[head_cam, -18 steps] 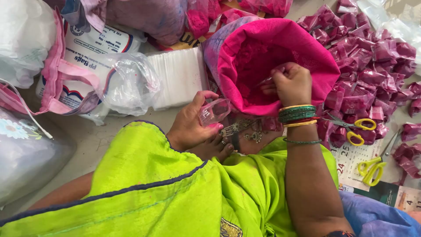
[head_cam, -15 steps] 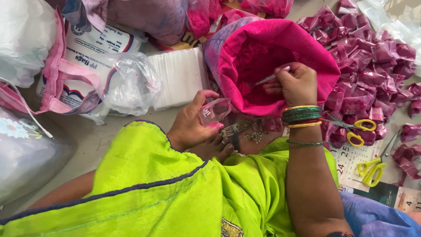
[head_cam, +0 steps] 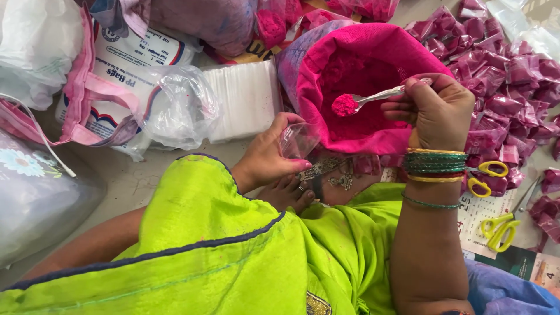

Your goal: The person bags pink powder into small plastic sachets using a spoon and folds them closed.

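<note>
Pink-lined sack of magenta powder (head_cam: pixel 361 76), open on the floor; heap of filled, sealed packets (head_cam: pixel 513 76) beside it, counted as done. Right hand (head_cam: pixel 434 111), grip closed round a metal spoon (head_cam: pixel 373 96) heaped with powder above the sack; left hand (head_cam: pixel 268 154), fingers pinching an empty clear pouch (head_cam: pixel 298 139), unfilled. Stack of white pouches (head_cam: pixel 242 99), yellow scissors (head_cam: pixel 487 175) nearby; nothing between spoon and pouch.

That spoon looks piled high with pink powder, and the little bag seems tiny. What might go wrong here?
1. The spoon in the right hand carries a heaped mound, which may spill over the sack.
2. The small clear pouch in the left hand looks barely open, so powder could miss it and land on the green garment.
</note>
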